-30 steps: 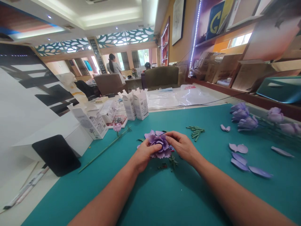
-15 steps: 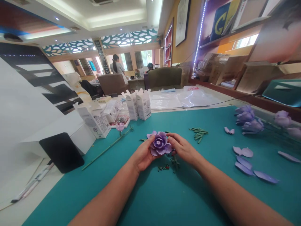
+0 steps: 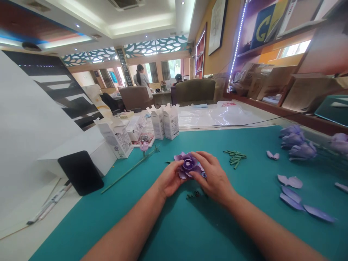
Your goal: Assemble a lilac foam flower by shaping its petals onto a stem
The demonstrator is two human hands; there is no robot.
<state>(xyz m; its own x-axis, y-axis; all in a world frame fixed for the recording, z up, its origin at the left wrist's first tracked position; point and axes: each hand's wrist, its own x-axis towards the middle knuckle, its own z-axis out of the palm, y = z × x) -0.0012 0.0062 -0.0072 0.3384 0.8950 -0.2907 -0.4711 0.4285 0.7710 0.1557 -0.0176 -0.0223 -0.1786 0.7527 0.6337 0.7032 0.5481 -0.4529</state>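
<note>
A purple artificial flower with layered petals is held between my two hands above the green mat. My left hand grips it from the left, thumb on the petals and fingers underneath. Curled over its right side, my right hand has thumb and fingers closed on the petals. Small dark green pieces lie on the mat below the flower, partly hidden by my right hand. A green stem with a pink bud rests to the left.
Short green sticks lie in a pile to the right. Loose purple petals and bunched purple flowers are farther right. White boxes stand at the back, and a black tablet-like object leans at the left. Two people are in the background.
My right hand has moved from the flower's right edge over its petals, thumb and fingers now around them. My left hand keeps hold of the flower. The view has shifted slightly.
</note>
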